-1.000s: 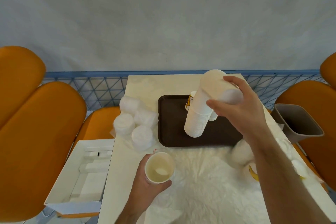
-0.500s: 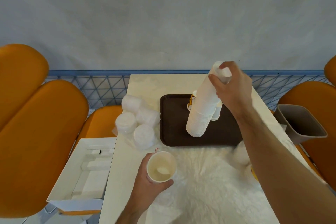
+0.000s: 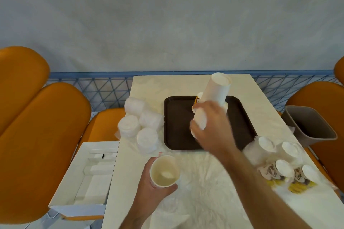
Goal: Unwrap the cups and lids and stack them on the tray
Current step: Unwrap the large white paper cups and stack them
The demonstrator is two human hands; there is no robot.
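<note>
A tall stack of upturned white paper cups (image 3: 216,91) stands on the dark brown tray (image 3: 176,117), with a shorter printed stack partly hidden behind it. My right hand (image 3: 212,126) wraps around the tall stack's lower part. My left hand (image 3: 154,182) grips a single upright paper cup (image 3: 164,171) near the table's front, over crumpled clear wrap (image 3: 201,188). Wrapped stacks of white lids (image 3: 141,124) lie left of the tray. Several wrapped cup stacks (image 3: 284,163) lie on their sides at the right.
A grey bin (image 3: 310,124) stands off the table's right edge. An open white box (image 3: 89,171) sits on the orange seat at the left. Orange chairs (image 3: 37,126) flank the cream table (image 3: 149,85); a blue lattice rail runs behind it.
My right hand slid down from the top of the tall cup stack to its lower part. The wrapped cup stacks at the right came into view. My left hand kept still with its cup.
</note>
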